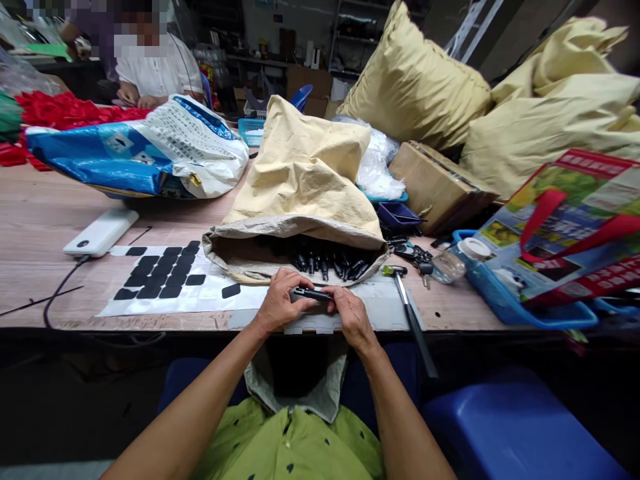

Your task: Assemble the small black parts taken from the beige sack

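My left hand [281,299] grips one end of a slim black pen-shaped piece [311,293], thumb and fingers closed around it. At the other end, my right hand [350,315] pinches its tip. Just behind both hands gapes the mouth of a cream cloth sack [300,180] lying on its side. Inside that mouth lie several similar black pieces [327,261]. To the left, rows of small black pads [163,272] rest on a white sheet [210,300]. A hammer [407,303] with a dark handle lies right of my right hand, its handle over the table edge.
A white power bank [101,232] with a cable sits at the left. Behind it is a blue-and-white bag [190,153]. A blue basket [530,308], a clear jar [450,263] and keys [425,267] stand at the right. Another person [155,73] sits across the table.
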